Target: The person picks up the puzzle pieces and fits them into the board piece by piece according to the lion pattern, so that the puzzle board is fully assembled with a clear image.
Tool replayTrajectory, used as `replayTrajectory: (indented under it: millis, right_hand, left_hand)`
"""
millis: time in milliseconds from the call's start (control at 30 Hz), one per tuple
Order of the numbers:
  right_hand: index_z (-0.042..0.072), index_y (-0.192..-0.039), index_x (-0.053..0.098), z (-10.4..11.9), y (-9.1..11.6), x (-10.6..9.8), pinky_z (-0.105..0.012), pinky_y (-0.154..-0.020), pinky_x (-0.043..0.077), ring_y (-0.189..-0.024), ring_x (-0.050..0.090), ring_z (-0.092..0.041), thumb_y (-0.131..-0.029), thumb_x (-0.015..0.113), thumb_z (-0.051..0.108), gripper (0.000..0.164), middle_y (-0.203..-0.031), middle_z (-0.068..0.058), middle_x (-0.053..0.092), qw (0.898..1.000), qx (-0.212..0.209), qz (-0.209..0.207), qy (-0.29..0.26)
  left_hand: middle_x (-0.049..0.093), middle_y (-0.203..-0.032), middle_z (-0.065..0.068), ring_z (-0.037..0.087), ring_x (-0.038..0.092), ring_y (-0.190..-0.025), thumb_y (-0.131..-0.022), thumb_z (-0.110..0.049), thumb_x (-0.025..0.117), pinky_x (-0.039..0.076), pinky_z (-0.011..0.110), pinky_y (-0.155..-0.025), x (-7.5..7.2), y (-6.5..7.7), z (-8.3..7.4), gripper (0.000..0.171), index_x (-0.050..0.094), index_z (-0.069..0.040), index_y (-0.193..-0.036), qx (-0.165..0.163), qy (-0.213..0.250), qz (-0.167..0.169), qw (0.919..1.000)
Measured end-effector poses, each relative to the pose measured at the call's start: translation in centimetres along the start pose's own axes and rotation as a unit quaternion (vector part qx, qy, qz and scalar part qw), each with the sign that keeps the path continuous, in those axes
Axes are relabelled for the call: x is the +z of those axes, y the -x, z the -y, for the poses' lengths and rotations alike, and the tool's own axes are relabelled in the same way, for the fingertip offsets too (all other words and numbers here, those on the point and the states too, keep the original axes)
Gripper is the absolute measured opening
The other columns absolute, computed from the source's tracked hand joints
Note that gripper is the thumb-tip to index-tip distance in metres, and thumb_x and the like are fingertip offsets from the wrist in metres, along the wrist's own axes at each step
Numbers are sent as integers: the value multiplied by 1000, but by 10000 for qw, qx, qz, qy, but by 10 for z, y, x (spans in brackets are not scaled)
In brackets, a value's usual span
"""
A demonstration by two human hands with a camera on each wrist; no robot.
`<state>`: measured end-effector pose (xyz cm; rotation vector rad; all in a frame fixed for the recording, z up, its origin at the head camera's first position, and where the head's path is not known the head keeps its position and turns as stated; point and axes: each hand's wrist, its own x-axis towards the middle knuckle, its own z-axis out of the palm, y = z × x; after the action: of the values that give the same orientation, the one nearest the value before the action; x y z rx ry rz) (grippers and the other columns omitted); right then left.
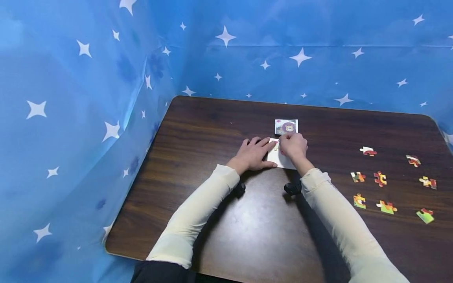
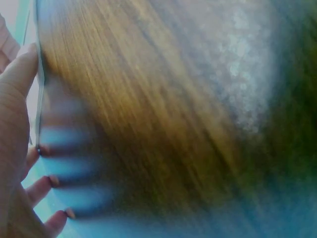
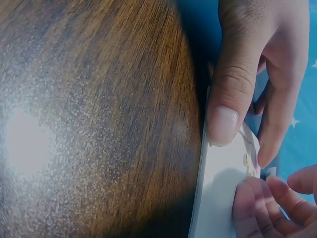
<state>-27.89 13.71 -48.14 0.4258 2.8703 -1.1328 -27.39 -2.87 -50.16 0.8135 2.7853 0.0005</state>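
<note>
A white card (image 1: 281,160) with a small print near its far side lies on the table. My left hand (image 1: 252,154) rests on its left part, fingers spread and thumb stretched along the near edge. Over the far right part of the card, my right hand (image 1: 293,147) has its fingers bent downward. In the right wrist view, the thumb (image 3: 224,126) and forefinger of that hand (image 3: 257,59) come down on either side of a white puzzle piece with a curved edge (image 3: 249,135), mostly hidden by the fingers. The left fingertips (image 3: 255,198) touch the card close by.
Beyond the card sits a small picture box (image 1: 286,126) with a lion's face. Several loose puzzle pieces (image 1: 380,179) lie scattered over the right side of the brown wooden table (image 1: 198,129). A blue cloth with white stars (image 1: 247,59) hangs behind and to the left.
</note>
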Motion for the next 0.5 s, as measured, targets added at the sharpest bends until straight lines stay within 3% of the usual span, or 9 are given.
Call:
replayTrajectory:
  millis: [267,500]
  right_hand:
    - [9,-77,72,-2,-7,-7,-45,-86,47,-95,65,-36,-96,51,27,34,-59,1,64,9999,-96,-68,-29]
    - [9,-78,73,-6,-4,-1,-41,-80,45,-86,65,-33,-97,53,28,33,-52,7,59,9998,-94,-87,-127]
  left_hand:
    - [23,-170,-5,24,28,-152,-94,-78,41,30,51,-117,-8,-7,-3,84,16,-38,-163,113,-183,-186,9996]
    - [23,-170,-5,25,29,-152,-94,-78,40,31,52,-118,0,-1,-2,84,16,-38,-163,50,-230,-138,9996]
